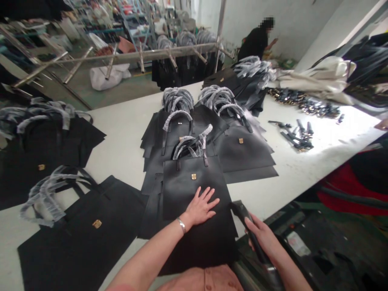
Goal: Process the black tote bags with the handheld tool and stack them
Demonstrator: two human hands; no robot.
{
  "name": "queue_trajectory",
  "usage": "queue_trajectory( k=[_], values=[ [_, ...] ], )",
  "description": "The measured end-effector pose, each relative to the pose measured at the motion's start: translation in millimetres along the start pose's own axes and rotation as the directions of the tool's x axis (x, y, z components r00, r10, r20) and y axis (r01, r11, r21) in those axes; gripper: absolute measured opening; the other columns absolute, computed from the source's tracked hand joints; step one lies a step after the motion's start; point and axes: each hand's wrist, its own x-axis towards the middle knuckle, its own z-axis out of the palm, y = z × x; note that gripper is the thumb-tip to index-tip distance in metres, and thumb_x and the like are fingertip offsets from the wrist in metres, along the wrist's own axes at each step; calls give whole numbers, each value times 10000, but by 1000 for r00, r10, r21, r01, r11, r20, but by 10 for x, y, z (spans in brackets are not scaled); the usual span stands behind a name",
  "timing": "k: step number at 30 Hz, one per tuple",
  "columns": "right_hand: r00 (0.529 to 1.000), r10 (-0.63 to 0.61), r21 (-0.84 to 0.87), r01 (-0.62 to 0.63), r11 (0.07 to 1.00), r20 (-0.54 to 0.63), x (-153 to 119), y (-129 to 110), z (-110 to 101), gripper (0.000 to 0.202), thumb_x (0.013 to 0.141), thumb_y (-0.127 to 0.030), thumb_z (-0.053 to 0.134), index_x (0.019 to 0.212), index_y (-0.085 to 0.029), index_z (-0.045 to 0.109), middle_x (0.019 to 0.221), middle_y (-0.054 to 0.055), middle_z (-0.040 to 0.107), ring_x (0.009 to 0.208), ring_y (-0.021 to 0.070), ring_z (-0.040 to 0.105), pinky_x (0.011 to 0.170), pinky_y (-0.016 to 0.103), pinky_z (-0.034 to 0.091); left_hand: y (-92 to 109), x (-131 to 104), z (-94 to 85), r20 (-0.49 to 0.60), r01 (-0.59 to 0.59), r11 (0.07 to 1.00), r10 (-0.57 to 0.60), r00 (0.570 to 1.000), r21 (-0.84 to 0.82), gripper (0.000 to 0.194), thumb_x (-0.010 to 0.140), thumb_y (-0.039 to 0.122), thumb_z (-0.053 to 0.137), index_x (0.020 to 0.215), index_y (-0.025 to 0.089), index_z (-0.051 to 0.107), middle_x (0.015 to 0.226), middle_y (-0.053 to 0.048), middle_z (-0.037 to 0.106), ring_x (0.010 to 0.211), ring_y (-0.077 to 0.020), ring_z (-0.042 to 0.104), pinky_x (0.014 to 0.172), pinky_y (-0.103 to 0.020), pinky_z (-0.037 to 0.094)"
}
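Observation:
My left hand (200,207) lies flat with fingers spread on a black handbag (178,192). The bag has a small gold clasp (194,176) and handles (194,145) wrapped in clear plastic, which point away from me. Right of the bag, my right hand (262,232) is wrapped round a black handheld tool (254,238) with a wider, angled head. The head is at the bag's right edge; whether it touches cannot be made out, nor can the tool's exact kind. More black panels or bags lie partly hidden under the front bag.
Black bags (242,153) lie in overlapping stacks behind, with another bag (100,238) at left. Small straps with metal fittings (298,135) lie on the white table (254,190) at right. A metal rack (127,54) stands behind. A person (254,42) is in the background.

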Motion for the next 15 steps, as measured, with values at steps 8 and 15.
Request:
queue_trajectory(
  k=[8,15],
  values=[
    [996,-47,-36,45,998,-76,115,-2,-58,695,838,-571,513,1431,-214,442,612,-61,556,422,145,544,430,257,437,-13,-3,29,1,-4,1000,4,1000,15,546,961,545,488,1460,333,424,1614,-90,244,1497,-303,177,1181,-588,102],
    [998,-17,-93,23,995,59,58,59,-42,719,825,-581,518,1435,-204,462,525,-66,515,379,160,519,385,262,407,-37,11,101,-2,-27,999,27,1000,41,548,972,562,450,1465,325,413,1616,-111,229,1494,-308,183,1169,-609,111]
  ],
)
